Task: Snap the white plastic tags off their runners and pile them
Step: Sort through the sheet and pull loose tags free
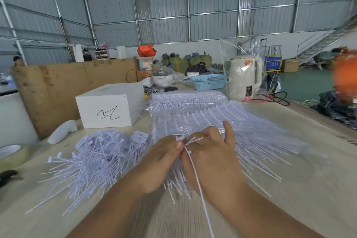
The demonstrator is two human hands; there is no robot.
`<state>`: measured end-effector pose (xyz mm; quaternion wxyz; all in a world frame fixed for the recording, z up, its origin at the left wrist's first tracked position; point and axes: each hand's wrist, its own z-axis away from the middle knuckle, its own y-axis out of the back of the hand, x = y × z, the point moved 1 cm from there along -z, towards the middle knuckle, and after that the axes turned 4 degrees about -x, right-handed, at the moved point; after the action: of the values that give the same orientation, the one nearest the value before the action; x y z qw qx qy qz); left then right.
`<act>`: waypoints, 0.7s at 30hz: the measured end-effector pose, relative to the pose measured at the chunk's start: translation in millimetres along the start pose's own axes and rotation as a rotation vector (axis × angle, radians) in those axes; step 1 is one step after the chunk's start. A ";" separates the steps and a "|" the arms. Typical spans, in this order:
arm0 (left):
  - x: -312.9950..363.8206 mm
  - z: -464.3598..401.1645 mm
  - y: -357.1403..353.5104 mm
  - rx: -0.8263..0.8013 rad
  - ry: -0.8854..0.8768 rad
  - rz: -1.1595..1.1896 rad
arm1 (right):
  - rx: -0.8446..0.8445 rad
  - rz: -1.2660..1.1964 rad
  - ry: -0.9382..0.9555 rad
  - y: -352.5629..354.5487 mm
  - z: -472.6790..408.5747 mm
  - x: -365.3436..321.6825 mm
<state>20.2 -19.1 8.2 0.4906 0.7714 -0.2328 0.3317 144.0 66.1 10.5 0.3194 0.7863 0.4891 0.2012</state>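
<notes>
White plastic tags, loose lot [92, 156]: lay heaped on the pale desk [301, 189] to the left of the person's hands, stems crossing every way, flat label ends mostly toward the far side.

Tags on runners, stock [202, 118]: several flat sheets, some under clear film, stacked beyond and beneath the hands and fanning out to the right.

Left hand [164, 162]: fingers curled, thumb and forefinger pinching the head of a single tag [181, 138] at the runner.

Right hand [210, 160]: fingers [229, 133] bent round a thin strip, the runner [197, 179], whose long end trailed down between the forearms toward the person; the forefinger stood up clear of it.

Step in hand, by my reckoning: one tag was being broken from the runner, both hands close together, almost touching, over the stock.

Next move, as judged: a short twist or pull apart at the joint, then the freed tag carried leftward onto the heap, and the right hand's hold shifted to the next tag along.

Also present: white box [108, 106] with a pen mark, tape roll [11, 153], blue basket [209, 81], cream kettle [244, 77].
</notes>
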 end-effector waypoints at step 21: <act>18.5 -9.4 -14.7 0.333 -0.200 -0.241 | -0.421 -0.466 -0.121 -14.1 -0.3 19.2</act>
<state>40.0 -5.2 15.9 0.3670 0.8930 -0.1285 0.2266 143.2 87.9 0.9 0.5410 0.5802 0.5840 0.1721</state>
